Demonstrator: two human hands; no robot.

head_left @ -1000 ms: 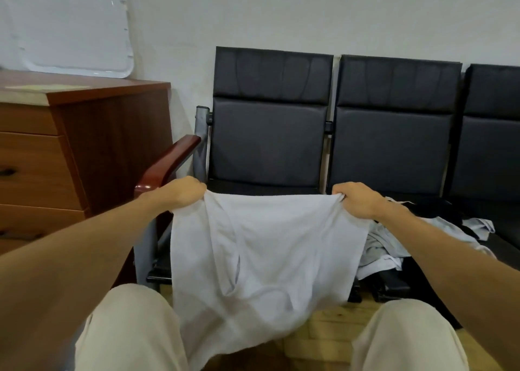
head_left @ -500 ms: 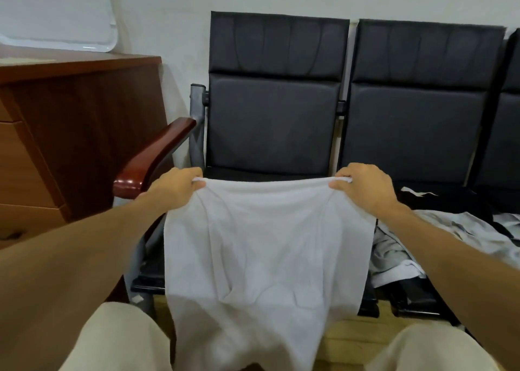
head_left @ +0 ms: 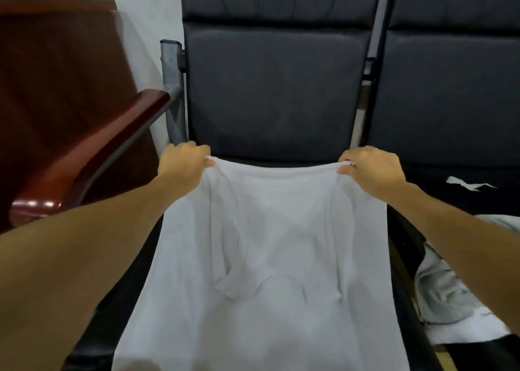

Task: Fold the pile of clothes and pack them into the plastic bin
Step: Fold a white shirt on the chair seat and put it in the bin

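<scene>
A white T-shirt (head_left: pixel 270 258) is stretched flat over the seat of the left black chair (head_left: pixel 275 89), its top edge near the backrest. My left hand (head_left: pixel 183 162) pinches the shirt's top left corner. My right hand (head_left: pixel 371 168) pinches the top right corner. The shirt's lower part runs toward me and out of the frame's bottom. A pile of grey and white clothes (head_left: pixel 450 294) lies on the neighbouring seat at the right. No plastic bin is in view.
A glossy red-brown armrest (head_left: pixel 92 156) juts out left of the chair, with a wooden cabinet (head_left: pixel 62 69) behind it. A second black chair (head_left: pixel 450 89) stands at the right, with a dark garment bearing a white mark (head_left: pixel 467 184) on its seat.
Both hands have carried the shirt forward and down onto the left chair's seat. The view has moved closer and tilted down, so my knees are out of sight.
</scene>
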